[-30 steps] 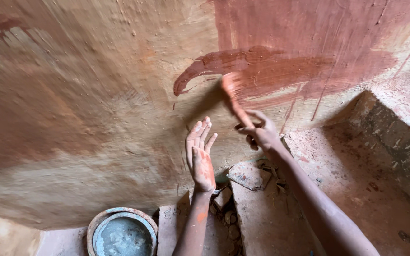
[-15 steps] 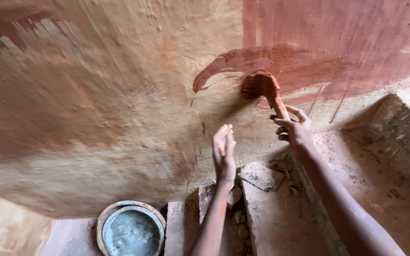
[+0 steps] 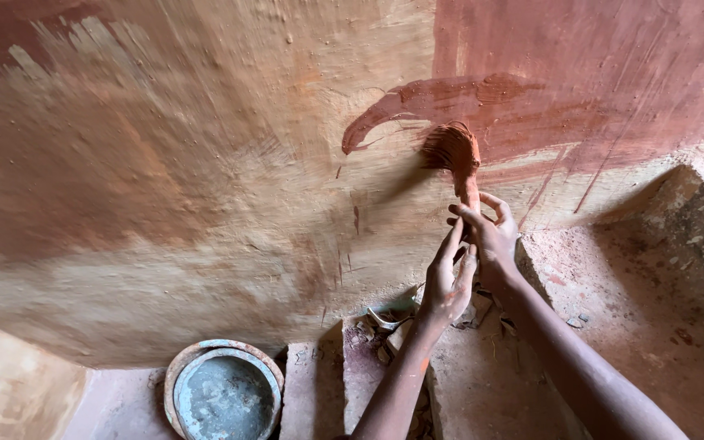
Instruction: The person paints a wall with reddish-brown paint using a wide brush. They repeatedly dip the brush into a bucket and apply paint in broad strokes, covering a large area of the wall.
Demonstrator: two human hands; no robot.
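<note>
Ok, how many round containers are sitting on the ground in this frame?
1: a round metal bowl with a paint-stained rim, at the wall's foot, lower left of the left hand. The right hand holds the brush. Rubble may hide others.

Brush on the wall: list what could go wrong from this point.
1. The brush is loaded with wet red paint, and thin runs already trail down the wall beside it; more drips could streak the bare tan area.
2. The right hand grips only the handle's low end, with the left hand against it, so strokes may wobble.
3. Drips could land in the round basin below.
</note>
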